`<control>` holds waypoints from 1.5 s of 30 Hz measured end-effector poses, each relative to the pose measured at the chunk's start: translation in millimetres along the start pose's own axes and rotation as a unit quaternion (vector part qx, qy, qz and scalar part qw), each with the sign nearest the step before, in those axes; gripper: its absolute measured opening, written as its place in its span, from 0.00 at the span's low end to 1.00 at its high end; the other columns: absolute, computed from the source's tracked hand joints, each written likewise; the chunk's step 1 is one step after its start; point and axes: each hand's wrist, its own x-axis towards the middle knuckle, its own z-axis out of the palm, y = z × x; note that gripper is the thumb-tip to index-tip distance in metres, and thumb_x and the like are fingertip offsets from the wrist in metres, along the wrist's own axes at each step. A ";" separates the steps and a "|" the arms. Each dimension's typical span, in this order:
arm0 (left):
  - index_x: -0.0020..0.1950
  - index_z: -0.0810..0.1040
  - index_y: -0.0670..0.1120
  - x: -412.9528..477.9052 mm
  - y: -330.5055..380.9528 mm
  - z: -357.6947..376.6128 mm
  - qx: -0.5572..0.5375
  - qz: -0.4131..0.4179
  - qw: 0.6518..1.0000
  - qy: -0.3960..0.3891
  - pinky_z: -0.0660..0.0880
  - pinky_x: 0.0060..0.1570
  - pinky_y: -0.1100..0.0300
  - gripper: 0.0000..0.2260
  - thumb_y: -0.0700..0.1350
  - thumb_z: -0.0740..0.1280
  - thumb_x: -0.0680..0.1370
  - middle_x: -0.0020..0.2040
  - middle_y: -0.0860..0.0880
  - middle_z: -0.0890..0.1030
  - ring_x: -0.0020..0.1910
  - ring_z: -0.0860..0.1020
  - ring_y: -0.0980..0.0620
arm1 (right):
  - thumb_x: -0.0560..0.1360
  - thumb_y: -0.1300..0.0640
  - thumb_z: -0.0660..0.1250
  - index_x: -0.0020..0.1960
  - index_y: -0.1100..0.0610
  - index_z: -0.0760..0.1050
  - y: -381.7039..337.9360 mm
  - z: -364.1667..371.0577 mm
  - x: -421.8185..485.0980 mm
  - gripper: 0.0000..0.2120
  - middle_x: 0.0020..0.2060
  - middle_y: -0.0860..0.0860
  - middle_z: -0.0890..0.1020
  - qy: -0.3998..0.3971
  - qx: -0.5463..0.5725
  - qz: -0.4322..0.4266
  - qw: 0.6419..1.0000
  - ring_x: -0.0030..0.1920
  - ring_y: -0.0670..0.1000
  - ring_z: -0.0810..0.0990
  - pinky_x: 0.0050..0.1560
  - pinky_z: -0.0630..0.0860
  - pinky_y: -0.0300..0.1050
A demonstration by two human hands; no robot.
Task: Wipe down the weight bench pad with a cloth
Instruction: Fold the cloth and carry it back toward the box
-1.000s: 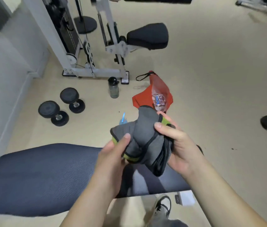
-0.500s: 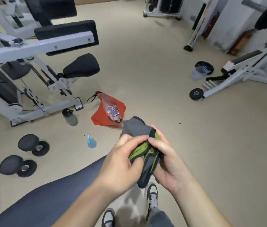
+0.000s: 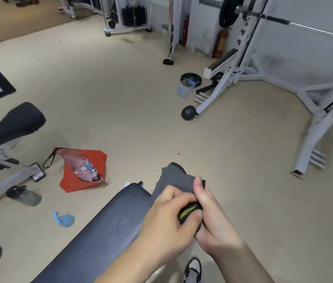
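The dark blue-grey bench pad point(image 3: 100, 233) runs from the bottom left up to the middle of the head view. Just past its far right end I hold a bunched grey cloth point(image 3: 173, 179) with a green and black edge. My left hand point(image 3: 165, 221) grips the cloth's lower part from the left. My right hand point(image 3: 210, 219) pinches it from the right, fingers curled over the green edge. The cloth's upper fold sticks up above both hands; the cloth hangs above the pad's end.
On the floor left of the bench lie a red bag point(image 3: 81, 170), a dark bottle point(image 3: 23, 196) and a small blue item point(image 3: 64, 219). A machine's black seat point(image 3: 16, 123) stands at the left. A white rack point(image 3: 249, 70) with plates fills the right. My shoe point(image 3: 193, 269) shows below.
The view has swung right and up, so the dumbbells have slid off the left edge. Both hands have folded the cloth tighter and shifted toward the pad's end.
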 end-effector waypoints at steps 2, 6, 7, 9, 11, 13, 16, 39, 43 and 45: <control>0.61 0.79 0.61 26.1 23.8 28.3 0.002 0.024 0.998 -0.063 0.76 0.48 0.59 0.13 0.51 0.65 0.77 0.49 0.58 0.75 0.50 0.76 0.57 | 0.80 0.52 0.71 0.71 0.57 0.73 -33.3 -34.9 11.4 0.22 0.64 0.65 0.82 0.014 0.002 -0.017 1.000 0.62 0.63 0.84 0.59 0.82 0.58; 0.58 0.83 0.57 80.0 38.5 49.7 -0.133 -0.044 0.989 0.041 0.79 0.50 0.55 0.13 0.42 0.69 0.77 0.52 0.59 0.82 0.51 0.81 0.55 | 0.83 0.61 0.63 0.73 0.57 0.72 -100.3 -79.9 29.5 0.19 0.66 0.64 0.81 0.021 0.050 -0.039 0.998 0.66 0.66 0.80 0.71 0.72 0.67; 0.58 0.81 0.58 94.3 36.0 51.1 -0.127 -0.069 0.987 0.073 0.79 0.52 0.54 0.14 0.44 0.70 0.75 0.54 0.60 0.81 0.53 0.81 0.58 | 0.83 0.62 0.62 0.73 0.56 0.73 -114.5 -85.6 32.7 0.18 0.66 0.63 0.81 0.012 0.048 -0.042 0.998 0.66 0.65 0.81 0.70 0.73 0.66; 0.62 0.79 0.59 121.0 34.3 50.0 -0.148 -0.139 0.977 0.059 0.78 0.59 0.52 0.19 0.51 0.71 0.71 0.58 0.61 0.81 0.59 0.79 0.59 | 0.84 0.60 0.61 0.72 0.55 0.74 -138.0 -93.1 42.5 0.17 0.66 0.60 0.82 0.000 0.039 -0.048 0.998 0.65 0.63 0.82 0.65 0.77 0.62; 0.62 0.82 0.53 150.1 33.3 51.4 -0.270 -0.201 0.942 -0.010 0.75 0.66 0.44 0.19 0.49 0.73 0.70 0.59 0.52 0.84 0.62 0.81 0.49 | 0.84 0.58 0.61 0.73 0.55 0.73 -159.3 -96.5 56.2 0.18 0.66 0.60 0.82 -0.001 0.026 -0.044 0.999 0.66 0.62 0.82 0.65 0.78 0.61; 0.60 0.83 0.44 179.3 35.3 54.0 -0.389 -0.238 0.888 -0.060 0.74 0.67 0.39 0.16 0.44 0.74 0.72 0.58 0.41 0.85 0.61 0.81 0.37 | 0.84 0.57 0.62 0.74 0.55 0.72 -180.3 -100.2 75.3 0.19 0.68 0.60 0.81 -0.004 0.024 -0.037 0.999 0.68 0.64 0.80 0.70 0.74 0.63; 0.58 0.82 0.39 226.2 34.9 59.3 -0.419 -0.250 0.872 -0.052 0.82 0.48 0.51 0.13 0.37 0.74 0.74 0.55 0.36 0.85 0.49 0.85 0.39 | 0.83 0.58 0.63 0.71 0.55 0.75 -215.9 -102.1 109.7 0.17 0.64 0.59 0.84 0.005 -0.015 -0.045 0.999 0.64 0.61 0.83 0.66 0.77 0.60; 0.54 0.82 0.48 667.1 2.2 -40.1 -0.322 -0.218 0.921 -0.012 0.76 0.39 0.54 0.22 0.30 0.65 0.65 0.49 0.40 0.84 0.40 0.80 0.48 | 0.73 0.52 0.74 0.66 0.62 0.78 -478.2 -35.4 486.0 0.24 0.61 0.66 0.82 -0.049 -0.256 0.030 0.965 0.55 0.61 0.84 0.52 0.72 0.55; 0.61 0.79 0.48 756.3 -6.1 -59.0 -0.306 -0.219 0.926 0.039 0.77 0.32 0.61 0.24 0.26 0.64 0.71 0.53 0.46 0.83 0.38 0.82 0.53 | 0.78 0.56 0.69 0.64 0.58 0.82 -522.5 -13.9 559.1 0.16 0.58 0.58 0.87 -0.091 -0.213 0.091 0.968 0.55 0.55 0.87 0.48 0.82 0.48; 0.62 0.78 0.48 799.7 -10.0 -74.2 -0.297 -0.207 0.930 0.061 0.78 0.34 0.62 0.24 0.26 0.66 0.72 0.54 0.47 0.80 0.38 0.83 0.53 | 0.75 0.55 0.74 0.64 0.59 0.82 -543.2 -0.8 604.9 0.19 0.59 0.58 0.86 -0.096 -0.231 0.103 0.963 0.55 0.55 0.86 0.52 0.80 0.49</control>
